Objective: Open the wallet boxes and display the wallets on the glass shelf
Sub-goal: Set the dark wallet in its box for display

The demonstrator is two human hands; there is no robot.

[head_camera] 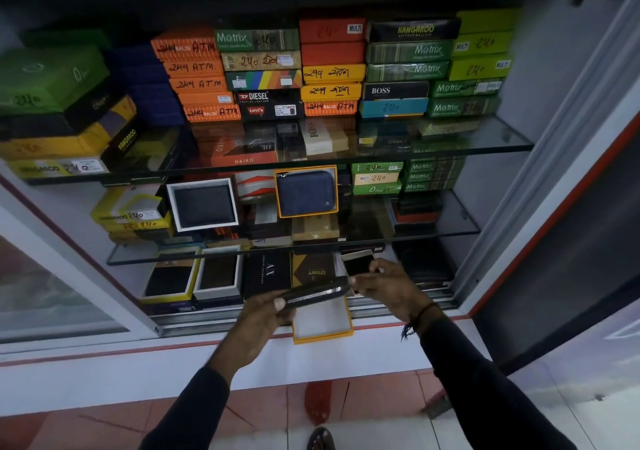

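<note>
Below, two hands (266, 314) (388, 283), fingers closed around one black zip wallet (317, 294), above one open orange box (322, 326).

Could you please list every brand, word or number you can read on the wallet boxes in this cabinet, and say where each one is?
"KANGAROO": black box, top row.
"Matrix": green box, top row.
"MULTI": red box, top.
"249 A.T.M.": orange box.
"DIESEL": black box.
"Levi's": box beneath it.
"BOSS": black box.
"240": lime box, right stack.
"HAIKO": orange-red box lying on the shelf.
Yellow boxes' handwriting and small stickers: unreadable.
</note>
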